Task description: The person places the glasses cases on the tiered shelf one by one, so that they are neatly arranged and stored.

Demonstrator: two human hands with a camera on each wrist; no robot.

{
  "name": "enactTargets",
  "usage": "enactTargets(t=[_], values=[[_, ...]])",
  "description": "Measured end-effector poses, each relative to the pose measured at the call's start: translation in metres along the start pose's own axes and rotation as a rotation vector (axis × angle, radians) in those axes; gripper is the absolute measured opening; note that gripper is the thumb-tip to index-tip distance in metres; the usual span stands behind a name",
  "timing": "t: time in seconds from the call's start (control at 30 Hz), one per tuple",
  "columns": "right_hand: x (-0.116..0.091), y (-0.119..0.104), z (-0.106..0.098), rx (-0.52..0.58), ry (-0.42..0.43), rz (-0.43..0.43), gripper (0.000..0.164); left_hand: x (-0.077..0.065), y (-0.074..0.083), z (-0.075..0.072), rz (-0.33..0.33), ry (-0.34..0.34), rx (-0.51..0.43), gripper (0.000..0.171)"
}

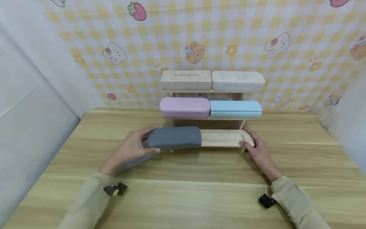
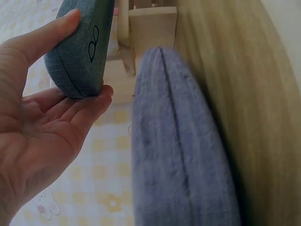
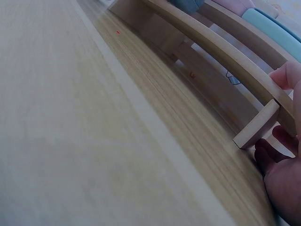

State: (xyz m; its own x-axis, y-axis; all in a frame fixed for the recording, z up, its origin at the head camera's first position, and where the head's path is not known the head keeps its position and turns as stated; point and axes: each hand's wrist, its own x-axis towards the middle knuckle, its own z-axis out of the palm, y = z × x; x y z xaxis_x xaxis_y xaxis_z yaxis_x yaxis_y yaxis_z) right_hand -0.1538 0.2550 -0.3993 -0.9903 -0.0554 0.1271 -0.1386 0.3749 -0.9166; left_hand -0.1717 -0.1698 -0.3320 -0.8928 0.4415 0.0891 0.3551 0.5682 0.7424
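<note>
My left hand (image 1: 132, 145) grips the left end of a dark grey-blue glasses case (image 1: 175, 137), thumb on the near side and fingers behind. That case lies lengthwise over the left half of the lowest board (image 1: 218, 138) of a small three-tier wooden rack; a glasses outline marks its end in the left wrist view. With thumb on top and fingers underneath, my right hand (image 1: 259, 153) holds the right end of the same board. Beneath my left hand is a second glasses case (image 2: 171, 141) in blue-grey fabric, partly hidden in the head view.
A pink case (image 1: 184, 107) and a light blue case (image 1: 236, 109) fill the middle tier. On the top tier sit a beige case (image 1: 186, 80) and a whitish case (image 1: 238, 80). The rack stands on a wooden table (image 1: 188, 200) before a yellow checked cloth (image 1: 160, 41).
</note>
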Motion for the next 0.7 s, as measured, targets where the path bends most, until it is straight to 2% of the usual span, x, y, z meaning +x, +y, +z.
enactTargets(t=[0.23, 0.53, 0.7], values=[[-0.001, 0.001, 0.001, 0.023, 0.007, 0.000, 0.058, 0.004, -0.001, 0.008, 0.019, 0.014, 0.026, 0.077], [-0.003, 0.002, 0.001, -0.007, 0.009, -0.001, 0.057, 0.011, 0.003, 0.014, -0.015, 0.000, -0.016, 0.079], [-0.001, 0.001, 0.002, -0.003, 0.016, 0.000, 0.057, 0.016, 0.001, 0.013, -0.002, -0.006, -0.040, 0.079]])
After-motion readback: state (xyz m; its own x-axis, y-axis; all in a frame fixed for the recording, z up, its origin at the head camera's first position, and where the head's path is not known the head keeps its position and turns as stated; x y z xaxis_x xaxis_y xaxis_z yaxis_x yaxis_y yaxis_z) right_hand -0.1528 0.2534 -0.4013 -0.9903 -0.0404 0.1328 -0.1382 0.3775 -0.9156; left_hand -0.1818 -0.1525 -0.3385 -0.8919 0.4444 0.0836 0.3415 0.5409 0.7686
